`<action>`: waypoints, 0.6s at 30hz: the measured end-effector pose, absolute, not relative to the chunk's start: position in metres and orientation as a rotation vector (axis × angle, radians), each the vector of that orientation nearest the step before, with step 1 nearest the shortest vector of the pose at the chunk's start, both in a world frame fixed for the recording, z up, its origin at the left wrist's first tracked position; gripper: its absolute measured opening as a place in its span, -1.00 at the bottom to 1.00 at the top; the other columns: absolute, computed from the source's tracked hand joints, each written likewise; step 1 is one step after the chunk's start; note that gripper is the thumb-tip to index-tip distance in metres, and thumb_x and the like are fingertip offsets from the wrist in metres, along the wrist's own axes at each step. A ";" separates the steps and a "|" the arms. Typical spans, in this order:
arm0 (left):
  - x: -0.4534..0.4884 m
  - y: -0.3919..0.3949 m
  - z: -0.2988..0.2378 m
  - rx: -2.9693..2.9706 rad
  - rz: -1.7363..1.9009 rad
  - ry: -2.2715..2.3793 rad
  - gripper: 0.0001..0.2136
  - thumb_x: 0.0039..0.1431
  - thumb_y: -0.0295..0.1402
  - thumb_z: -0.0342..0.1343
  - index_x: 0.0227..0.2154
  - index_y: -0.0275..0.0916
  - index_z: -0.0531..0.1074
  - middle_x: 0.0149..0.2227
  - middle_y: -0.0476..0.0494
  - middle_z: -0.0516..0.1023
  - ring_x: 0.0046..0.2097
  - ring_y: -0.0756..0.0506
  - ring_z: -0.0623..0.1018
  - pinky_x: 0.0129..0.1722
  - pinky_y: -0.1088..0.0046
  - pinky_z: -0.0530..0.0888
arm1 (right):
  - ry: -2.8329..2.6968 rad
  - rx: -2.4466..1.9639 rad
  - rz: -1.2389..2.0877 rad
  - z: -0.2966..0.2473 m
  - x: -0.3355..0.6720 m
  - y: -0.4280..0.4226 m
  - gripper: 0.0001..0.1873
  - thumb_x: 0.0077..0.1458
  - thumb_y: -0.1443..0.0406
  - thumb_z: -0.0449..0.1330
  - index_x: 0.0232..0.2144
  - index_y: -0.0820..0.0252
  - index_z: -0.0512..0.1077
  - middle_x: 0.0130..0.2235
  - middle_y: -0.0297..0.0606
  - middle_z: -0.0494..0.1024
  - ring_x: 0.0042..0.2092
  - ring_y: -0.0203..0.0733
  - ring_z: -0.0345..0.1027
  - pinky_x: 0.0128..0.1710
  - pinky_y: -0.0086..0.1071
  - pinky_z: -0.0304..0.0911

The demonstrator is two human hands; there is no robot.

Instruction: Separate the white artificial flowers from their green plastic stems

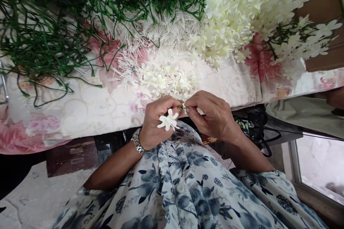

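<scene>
White flower point(168, 120) is held in the left hand point(153, 120), head poking out toward the floral shirt point(182, 186). Fingertips of the 2 hands are nearly together; a small pale-green piece point(184, 106) is pinched by the right hand point(212, 114). Both are held at the near edge of the bench point(107, 111). Bare cloth is seen along that edge, left of the hands; the back is crowded by green stems point(48, 43), white stems point(166, 30), cream blossoms point(233, 14). Marks on a maroon board point(72, 157) can't be read.
</scene>
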State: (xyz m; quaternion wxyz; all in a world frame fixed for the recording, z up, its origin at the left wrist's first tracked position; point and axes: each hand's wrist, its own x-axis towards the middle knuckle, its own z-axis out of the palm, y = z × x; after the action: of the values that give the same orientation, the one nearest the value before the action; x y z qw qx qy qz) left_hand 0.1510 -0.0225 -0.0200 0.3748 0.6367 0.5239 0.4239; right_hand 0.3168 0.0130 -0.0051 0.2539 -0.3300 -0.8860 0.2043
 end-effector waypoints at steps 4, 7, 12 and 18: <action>0.151 -0.023 -0.023 1.611 1.118 1.332 -0.90 0.01 -0.57 0.04 -0.51 -0.28 0.38 -0.57 0.05 0.39 -0.52 0.09 0.34 -0.53 0.60 0.26 | -2.399 -0.890 0.534 -0.007 0.315 0.012 -0.93 0.06 0.47 0.07 -0.37 0.30 0.34 -0.43 -0.24 0.43 -0.35 -0.30 0.29 -0.37 -0.45 0.23; 0.151 -0.023 -0.025 1.608 1.124 1.332 -0.89 -0.02 -0.59 0.03 -0.52 -0.27 0.37 -0.56 0.04 0.40 -0.52 0.08 0.35 -0.52 0.59 0.26 | -2.386 -0.870 0.521 -0.008 0.314 0.012 -0.90 0.03 0.49 0.08 -0.35 0.29 0.33 -0.44 -0.24 0.43 -0.35 -0.28 0.30 -0.37 -0.43 0.24; 0.151 -0.022 -0.026 1.620 1.107 1.349 -0.88 -0.02 -0.58 0.02 -0.54 -0.24 0.34 -0.57 0.05 0.38 -0.52 0.08 0.34 -0.52 0.58 0.25 | -2.403 -0.872 0.520 -0.009 0.313 0.012 -0.90 0.03 0.49 0.07 -0.35 0.28 0.32 -0.43 -0.24 0.43 -0.35 -0.27 0.29 -0.37 -0.42 0.25; 0.150 -0.022 -0.026 1.642 1.075 1.363 -0.85 -0.02 -0.57 0.00 -0.60 -0.23 0.28 -0.56 0.03 0.40 -0.49 0.06 0.36 -0.48 0.55 0.28 | -2.458 -0.888 0.496 -0.008 0.314 0.012 -0.92 0.05 0.47 0.06 -0.38 0.28 0.33 -0.44 -0.23 0.42 -0.36 -0.26 0.30 -0.37 -0.40 0.24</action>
State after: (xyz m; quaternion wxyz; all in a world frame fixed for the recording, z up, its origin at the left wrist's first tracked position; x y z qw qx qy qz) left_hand 0.1504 -0.0219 -0.0260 0.3671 0.6391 0.5306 0.4185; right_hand 0.3136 0.0119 -0.0077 0.2386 -0.3241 -0.8973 0.1811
